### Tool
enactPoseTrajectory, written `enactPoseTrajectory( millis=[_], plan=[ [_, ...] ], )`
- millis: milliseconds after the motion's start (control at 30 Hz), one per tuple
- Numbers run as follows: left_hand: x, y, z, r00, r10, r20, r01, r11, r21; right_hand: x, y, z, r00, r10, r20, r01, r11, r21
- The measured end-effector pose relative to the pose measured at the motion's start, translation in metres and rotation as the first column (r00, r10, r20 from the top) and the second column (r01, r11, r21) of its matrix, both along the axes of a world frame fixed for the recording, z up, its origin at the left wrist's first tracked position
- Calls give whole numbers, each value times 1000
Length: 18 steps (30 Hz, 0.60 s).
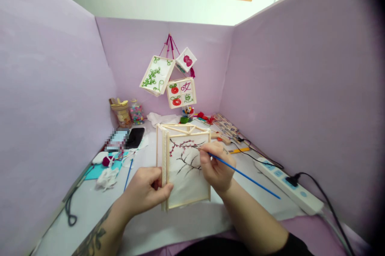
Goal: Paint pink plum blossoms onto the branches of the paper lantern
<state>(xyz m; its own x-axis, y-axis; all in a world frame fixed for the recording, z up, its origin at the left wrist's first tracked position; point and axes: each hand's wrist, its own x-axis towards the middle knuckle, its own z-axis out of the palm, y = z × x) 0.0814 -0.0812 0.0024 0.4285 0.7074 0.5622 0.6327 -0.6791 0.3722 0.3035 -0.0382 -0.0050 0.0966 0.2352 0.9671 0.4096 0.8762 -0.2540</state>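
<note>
A box-shaped lantern [188, 190] with a pale stick frame and white panels stands upright in front of me. Dark branches with small pink-red blossoms are painted on its facing panel. My left hand [147, 188] grips the lantern's left edge, thumb in front and fingers behind. In my right hand [218, 166] is a thin blue paintbrush [249, 178], pinched near its front end. The brush tip meets or nearly meets the panel at the upper right, by the blossoms; exact contact is too small to tell.
Finished lanterns [158, 73] hang on the back wall. A power strip [288, 184] with a black plug and cables lies at right. Left are phones [136, 138], crumpled tissue [107, 178], another blue brush [128, 174] and a jar of coloured beads [137, 114]. Purple partitions enclose the table.
</note>
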Motion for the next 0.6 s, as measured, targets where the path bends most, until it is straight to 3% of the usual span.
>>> enactPoseTrajectory(
  millis=[600],
  plan=[
    [0,-1,0,1000,22,3,-21,998,-62,1,1,-2,995,30,-92,-28,999,16]
  ],
)
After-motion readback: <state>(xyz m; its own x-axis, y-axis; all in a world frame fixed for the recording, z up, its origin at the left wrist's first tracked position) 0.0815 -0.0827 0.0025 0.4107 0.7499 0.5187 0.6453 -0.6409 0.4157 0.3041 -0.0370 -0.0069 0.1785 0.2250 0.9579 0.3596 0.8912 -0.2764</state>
